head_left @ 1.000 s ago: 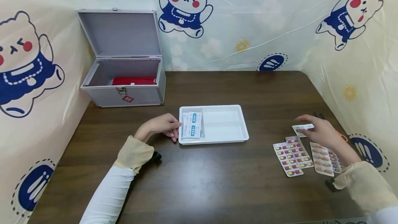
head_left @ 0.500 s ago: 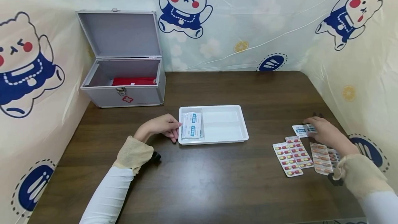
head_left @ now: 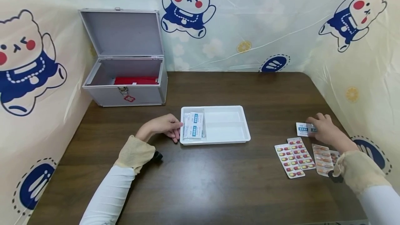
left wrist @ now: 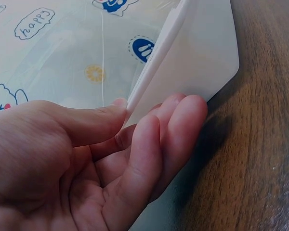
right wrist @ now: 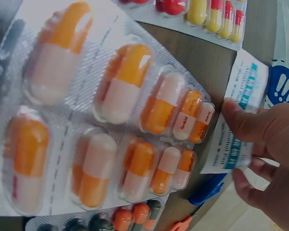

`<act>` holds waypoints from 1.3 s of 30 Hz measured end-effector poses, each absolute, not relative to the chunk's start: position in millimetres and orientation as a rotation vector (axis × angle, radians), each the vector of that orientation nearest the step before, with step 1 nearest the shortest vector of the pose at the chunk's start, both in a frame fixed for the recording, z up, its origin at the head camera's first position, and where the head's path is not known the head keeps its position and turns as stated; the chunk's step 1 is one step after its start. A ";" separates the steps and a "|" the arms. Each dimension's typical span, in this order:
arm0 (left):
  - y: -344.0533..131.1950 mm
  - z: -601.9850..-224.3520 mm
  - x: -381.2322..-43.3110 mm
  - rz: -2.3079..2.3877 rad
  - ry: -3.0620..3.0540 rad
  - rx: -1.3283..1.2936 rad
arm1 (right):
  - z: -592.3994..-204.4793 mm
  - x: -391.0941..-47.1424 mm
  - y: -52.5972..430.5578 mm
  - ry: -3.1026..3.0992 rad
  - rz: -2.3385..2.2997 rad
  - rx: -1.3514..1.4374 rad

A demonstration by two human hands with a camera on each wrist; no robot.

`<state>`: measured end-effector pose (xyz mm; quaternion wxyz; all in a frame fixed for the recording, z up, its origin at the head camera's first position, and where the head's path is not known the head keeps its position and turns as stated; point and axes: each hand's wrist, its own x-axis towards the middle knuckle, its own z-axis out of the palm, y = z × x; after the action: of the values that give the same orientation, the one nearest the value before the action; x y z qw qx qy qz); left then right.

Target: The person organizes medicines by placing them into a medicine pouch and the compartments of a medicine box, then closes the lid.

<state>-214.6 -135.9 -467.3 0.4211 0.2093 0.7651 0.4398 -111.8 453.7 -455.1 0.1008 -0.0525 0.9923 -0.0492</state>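
My left hand pinches the left rim of a white divided tray, thumb on top and fingers against its outer wall. Several white packets with blue print lie in the tray's left compartment. At the right, my right hand holds a white packet with blue lettering, thumb across its printed face in the right wrist view. Nearer the front lie two blister packs of red and yellow capsules. Beside them is a blister pack of orange and white capsules, overlapping one with dark green and orange capsules.
A silver first-aid box with its lid up stands at the back left, with a red item inside. Orange handles and a blue object show by the right hand. Printed sheeting borders the table.
My right hand has shifted right and then changed its hold on the packet, whose blue print now faces up. The left hand stays at the tray.
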 end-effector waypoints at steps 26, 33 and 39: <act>-137.5 -471.7 -214.9 1.122 1.902 0.519 | -422.1 -108.3 430.6 2.993 -0.547 0.109; -138.9 -473.8 -215.7 1.118 1.902 0.517 | -419.1 -107.6 402.1 2.929 -0.716 0.130; -137.8 -471.7 -214.3 1.113 1.912 0.502 | -419.0 -107.8 378.5 2.883 -0.847 0.091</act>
<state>-214.3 -137.8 -471.7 0.4228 0.2005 0.7638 0.4447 -107.8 378.5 -419.0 0.0676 0.0303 0.9568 -0.2811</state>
